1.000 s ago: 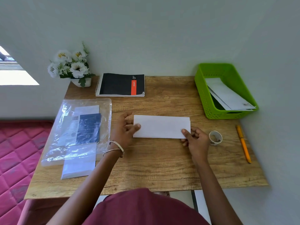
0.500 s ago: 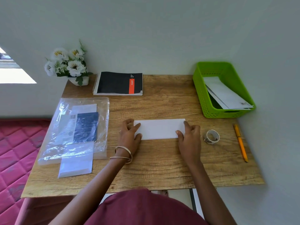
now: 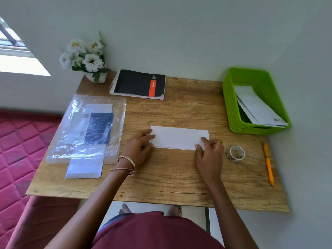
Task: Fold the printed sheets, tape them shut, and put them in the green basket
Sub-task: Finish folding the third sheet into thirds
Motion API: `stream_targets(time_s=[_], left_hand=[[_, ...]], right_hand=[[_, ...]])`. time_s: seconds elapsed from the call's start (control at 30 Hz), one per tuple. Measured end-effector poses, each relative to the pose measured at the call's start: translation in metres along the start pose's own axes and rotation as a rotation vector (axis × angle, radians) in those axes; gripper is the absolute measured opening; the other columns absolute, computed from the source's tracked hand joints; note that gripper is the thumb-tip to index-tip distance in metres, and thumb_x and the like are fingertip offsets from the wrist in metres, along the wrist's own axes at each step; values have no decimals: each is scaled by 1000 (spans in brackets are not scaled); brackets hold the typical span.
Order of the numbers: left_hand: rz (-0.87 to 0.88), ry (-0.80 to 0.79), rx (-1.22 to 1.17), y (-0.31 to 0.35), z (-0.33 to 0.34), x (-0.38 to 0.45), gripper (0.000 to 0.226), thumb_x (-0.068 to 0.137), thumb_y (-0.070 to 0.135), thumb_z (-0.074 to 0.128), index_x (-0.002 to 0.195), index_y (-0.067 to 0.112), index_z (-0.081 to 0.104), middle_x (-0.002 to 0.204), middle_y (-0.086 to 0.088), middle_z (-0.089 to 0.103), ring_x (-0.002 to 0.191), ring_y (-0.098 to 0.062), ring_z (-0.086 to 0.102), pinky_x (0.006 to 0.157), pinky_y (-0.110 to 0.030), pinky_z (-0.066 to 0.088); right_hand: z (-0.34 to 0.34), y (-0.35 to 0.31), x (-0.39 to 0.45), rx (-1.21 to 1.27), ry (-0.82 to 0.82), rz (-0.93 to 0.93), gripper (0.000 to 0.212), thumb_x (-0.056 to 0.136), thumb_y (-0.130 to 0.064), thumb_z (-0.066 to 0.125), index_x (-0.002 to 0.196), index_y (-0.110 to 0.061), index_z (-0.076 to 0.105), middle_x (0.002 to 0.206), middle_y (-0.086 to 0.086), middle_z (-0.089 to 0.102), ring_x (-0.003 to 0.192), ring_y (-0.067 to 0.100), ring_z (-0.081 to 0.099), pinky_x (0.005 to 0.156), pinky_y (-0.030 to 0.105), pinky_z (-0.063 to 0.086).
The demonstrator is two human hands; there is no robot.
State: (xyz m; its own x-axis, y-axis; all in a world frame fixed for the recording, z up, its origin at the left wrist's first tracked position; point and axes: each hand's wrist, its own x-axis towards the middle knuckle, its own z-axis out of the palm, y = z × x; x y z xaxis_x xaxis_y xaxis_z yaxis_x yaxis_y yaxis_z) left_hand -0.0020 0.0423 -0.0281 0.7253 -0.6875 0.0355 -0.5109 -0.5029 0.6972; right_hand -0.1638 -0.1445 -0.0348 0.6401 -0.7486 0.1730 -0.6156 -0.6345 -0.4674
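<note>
A folded white sheet (image 3: 177, 137) lies flat in the middle of the wooden table (image 3: 170, 178). My left hand (image 3: 140, 146) rests its straight fingers on the sheet's left edge. My right hand (image 3: 209, 151) pinches the sheet's right front corner between thumb and forefinger. The green basket (image 3: 231, 112) stands at the back right and holds several folded sheets (image 3: 256, 105). A roll of tape (image 3: 237, 153) lies just right of my right hand. A clear plastic sleeve (image 3: 86, 128) with printed sheets lies on the left.
An orange pencil (image 3: 268, 164) lies near the table's right edge. A black spiral notebook (image 3: 138, 83) and a pot of white flowers (image 3: 84, 58) stand at the back by the wall. A red quilted mattress (image 3: 18, 141) is left of the table.
The sheet was set down flat and pressed at both ends. My right hand has gone from lying flat on the right end to pinching its corner. The left hand stays at the left edge.
</note>
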Motion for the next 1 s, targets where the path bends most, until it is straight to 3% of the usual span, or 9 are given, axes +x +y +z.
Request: stream_targets(time_s=[0.1, 0.2, 0.4, 0.53, 0.63, 0.83, 0.93, 1.0], left_hand=[[46, 112, -3, -10, -17, -20, 29, 80, 6, 69, 107, 16, 69, 124, 0, 59, 108, -18, 57, 90, -28, 46], [36, 262, 83, -27, -41, -38, 24, 76, 2, 70, 97, 14, 73, 109, -3, 67, 98, -25, 60, 87, -30, 43], [-45, 388, 183, -77, -91, -76, 23, 71, 4, 67, 92, 11, 73, 95, -8, 70, 89, -26, 61, 79, -22, 39], [-74, 385, 229, -104, -112, -96, 21, 72, 1, 72, 89, 12, 74, 92, -6, 70, 86, -29, 64, 77, -33, 47], [-39, 354, 279, -119, -124, -105, 20, 70, 5, 71, 85, 17, 74, 92, -2, 71, 86, -28, 64, 75, -36, 49], [-95, 196, 409, -139, -139, -113, 26, 66, 23, 70, 90, 31, 73, 112, 6, 67, 107, -22, 60, 77, -42, 45], [-109, 127, 410, -146, -142, -114, 33, 66, 21, 76, 95, 36, 71, 114, 8, 66, 106, -19, 61, 80, -43, 41], [-110, 123, 385, -149, -143, -114, 30, 69, 25, 70, 95, 39, 70, 112, 11, 66, 103, -18, 62, 81, -42, 40]], right_hand=[[0, -15, -5, 61, 41, 18, 34, 93, -27, 56, 121, -7, 59, 117, 17, 46, 105, 29, 46, 73, 31, 44], [7, -43, -16, 147, 21, -78, 28, 92, -24, 59, 115, -9, 63, 115, 14, 49, 104, 26, 48, 76, 34, 48], [42, -123, -50, 325, -292, -480, 28, 90, -25, 61, 113, -11, 65, 108, 6, 54, 101, 16, 49, 85, 22, 41], [63, -166, -66, 332, -365, -808, 28, 84, -27, 61, 107, -12, 66, 102, 9, 56, 93, 21, 51, 82, 26, 42], [79, -185, -78, 290, -330, -960, 20, 84, -27, 63, 99, -16, 68, 99, 7, 59, 88, 23, 53, 77, 33, 43], [101, -201, -84, 37, -137, -1183, 16, 87, -28, 61, 84, -14, 66, 99, 7, 64, 85, 25, 55, 67, 36, 44], [103, -205, -82, -47, -110, -1263, 20, 92, -22, 54, 80, -10, 64, 83, 7, 63, 74, 26, 55, 61, 34, 41], [105, -210, -83, -74, -78, -1290, 17, 91, -13, 55, 79, -6, 65, 71, 8, 59, 65, 26, 54, 59, 36, 42]])
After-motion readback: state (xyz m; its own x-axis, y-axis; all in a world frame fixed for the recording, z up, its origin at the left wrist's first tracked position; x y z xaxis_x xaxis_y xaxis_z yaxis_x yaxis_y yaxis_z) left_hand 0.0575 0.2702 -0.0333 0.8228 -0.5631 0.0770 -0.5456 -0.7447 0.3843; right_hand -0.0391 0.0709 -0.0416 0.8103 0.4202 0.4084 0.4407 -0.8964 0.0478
